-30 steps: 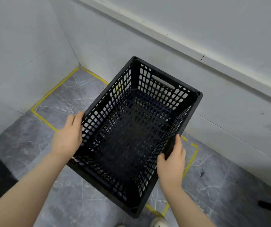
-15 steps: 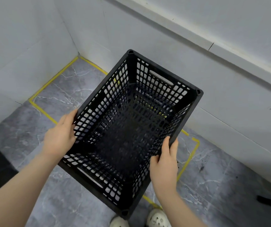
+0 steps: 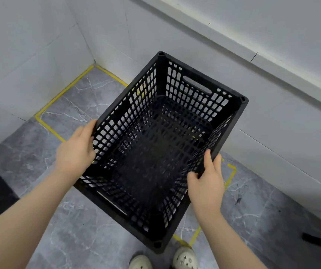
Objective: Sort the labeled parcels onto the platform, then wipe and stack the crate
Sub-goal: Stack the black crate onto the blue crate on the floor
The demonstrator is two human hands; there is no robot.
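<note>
- The left hand (image 3: 75, 154) lies flat against the outside of the left long wall of the black crate (image 3: 198, 98), fingers together and reaching up to the rim; it presses rather than hooks.
- The right hand (image 3: 206, 183) wraps the right long rim, thumb on the inner side of the wall and fingers on the outer side, closed on the plastic.
- The crate is empty, its mesh floor bare, and it hangs between the two hands above the grey marbled floor (image 3: 78, 220), over the rectangle of yellow tape (image 3: 62, 94) laid in the corner where the two pale walls meet. Whether its base touches the floor I cannot tell.
- No parcels, cloth or other crate show here, so I judge this to be the stacking or setting-down end of the task.
- Risks, as I judge them: the left palm holds only by friction, so a tilt toward that side could let the crate slide off it and swing on the right grip.
- The near corner hangs just above the pale shoes (image 3: 185, 259); a drop would land on the toes.
- The far corner sits close to the wall (image 3: 272, 123) and could knock it if pushed forward.
</note>
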